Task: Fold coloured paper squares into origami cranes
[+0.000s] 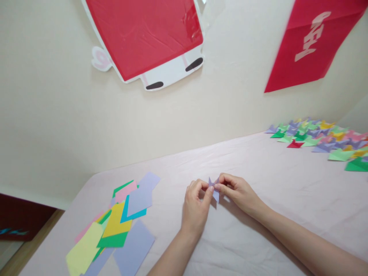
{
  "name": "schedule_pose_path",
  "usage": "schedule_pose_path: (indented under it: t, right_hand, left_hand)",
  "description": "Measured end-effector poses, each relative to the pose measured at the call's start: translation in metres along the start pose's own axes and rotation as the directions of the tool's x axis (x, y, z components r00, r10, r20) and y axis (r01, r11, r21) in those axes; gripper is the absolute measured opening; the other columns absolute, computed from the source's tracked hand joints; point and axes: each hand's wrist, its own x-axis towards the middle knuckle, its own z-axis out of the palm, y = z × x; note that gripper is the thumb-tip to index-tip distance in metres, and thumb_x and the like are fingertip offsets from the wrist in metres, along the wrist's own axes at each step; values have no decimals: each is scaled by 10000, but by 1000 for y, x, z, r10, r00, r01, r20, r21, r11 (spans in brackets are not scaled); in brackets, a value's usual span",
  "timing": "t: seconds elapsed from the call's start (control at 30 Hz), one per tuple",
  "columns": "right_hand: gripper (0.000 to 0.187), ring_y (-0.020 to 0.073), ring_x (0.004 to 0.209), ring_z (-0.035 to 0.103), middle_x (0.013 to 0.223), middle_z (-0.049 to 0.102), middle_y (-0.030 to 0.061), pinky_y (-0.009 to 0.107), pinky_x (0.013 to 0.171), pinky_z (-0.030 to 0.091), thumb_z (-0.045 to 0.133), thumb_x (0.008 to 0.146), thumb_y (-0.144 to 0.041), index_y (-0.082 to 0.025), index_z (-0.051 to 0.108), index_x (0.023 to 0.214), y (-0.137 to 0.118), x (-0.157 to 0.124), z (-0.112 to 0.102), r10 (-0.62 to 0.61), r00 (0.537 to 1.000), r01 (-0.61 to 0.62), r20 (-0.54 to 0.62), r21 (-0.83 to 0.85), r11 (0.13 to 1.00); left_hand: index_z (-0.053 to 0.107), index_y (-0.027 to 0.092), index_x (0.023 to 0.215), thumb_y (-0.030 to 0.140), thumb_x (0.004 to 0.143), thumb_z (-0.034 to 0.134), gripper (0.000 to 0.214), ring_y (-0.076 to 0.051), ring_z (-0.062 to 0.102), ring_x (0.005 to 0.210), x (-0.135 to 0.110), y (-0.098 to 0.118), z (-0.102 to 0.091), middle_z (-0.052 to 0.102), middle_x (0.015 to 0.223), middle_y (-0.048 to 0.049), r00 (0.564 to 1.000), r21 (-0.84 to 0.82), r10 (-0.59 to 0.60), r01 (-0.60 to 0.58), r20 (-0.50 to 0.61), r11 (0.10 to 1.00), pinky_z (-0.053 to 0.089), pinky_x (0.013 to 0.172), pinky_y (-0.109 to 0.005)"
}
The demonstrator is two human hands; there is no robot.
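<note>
A small lavender origami piece (215, 195), folded to several points, is held just above the pale sheet, in the middle of the view. My left hand (197, 207) pinches it from the left between thumb and fingers. From the right, my right hand (237, 191) grips its upper right part with thumb and forefinger. Both thumbs come close together at the centre of the piece. The fingers cover some of its folds.
Loose coloured paper sheets (115, 222) lie overlapping on the left of the pale sheet-covered surface (178, 165). Rows of folded paper figures (322, 138) stand at the far right. Behind rises a wall with a red cartoon poster (149, 34) and a red paper (313, 42).
</note>
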Motion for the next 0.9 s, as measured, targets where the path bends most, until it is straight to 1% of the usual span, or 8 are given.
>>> schedule_pose_path:
  t: [0.2,0.37,0.5,0.57,0.63,0.7,0.8,0.9]
  right_hand:
    - [334,126,582,448,596,486,-41,244,566,380,609,827,-467,-203,513,646,2,3,4,12,1000,-12,-12,15,1000]
    - [387,135,596,466,597,503,-37,252,594,399,602,844,-517,-203,522,633,0,3,3,18,1000,-18,6,15,1000]
    - [427,142,609,481,601,511,-29,259,618,412,599,844,-561,-203,515,625,1,3,2,27,999,-29,37,63,998]
    - [413,148,642,497,643,526,-20,263,634,415,605,842,-565,-203,528,660,3,3,2,11,999,-15,44,89,996]
    - [370,156,681,517,708,554,-9,268,654,420,619,840,-553,-200,570,742,4,2,3,-13,999,7,47,114,993]
    - [344,157,692,524,733,569,-4,271,664,421,632,838,-533,-196,595,779,4,2,2,-25,999,20,43,127,992]
    - [350,151,663,516,689,561,-12,271,648,415,643,833,-519,-197,575,715,5,1,1,-17,1000,15,12,132,991]
    - [353,155,667,527,689,575,-11,275,651,425,658,819,-522,-201,564,709,5,0,1,-3,1000,8,-31,165,986]
  left_hand:
    - [563,223,746,285,907,568,172,-189,538,814,-1,-2,1,586,793,4,998,2,-11,11,-66,1000,387,749,-294]
    - [565,214,757,331,915,553,197,-170,550,754,-1,-2,4,584,769,3,998,-71,-54,51,-42,996,410,702,-272]
    - [578,210,823,357,937,528,193,-148,557,707,0,-2,4,596,778,13,996,-175,-84,83,1,981,421,669,-251]
    - [570,210,832,371,945,519,203,-144,548,692,0,-1,4,587,774,18,996,-210,-85,89,27,974,416,651,-245]
    - [570,210,836,369,949,513,203,-148,543,714,-1,-1,4,581,789,12,997,-196,-61,69,47,978,414,663,-246]
    - [578,208,838,345,948,515,187,-160,546,769,-2,-1,4,584,832,-4,998,-141,-21,29,58,990,413,697,-255]
    - [586,209,849,316,947,516,161,-176,547,822,-2,1,4,588,871,-17,997,-79,12,-7,70,997,406,728,-272]
    - [590,211,827,328,940,540,170,-181,531,815,-1,3,3,580,837,-7,996,-56,18,-12,93,998,388,739,-284]
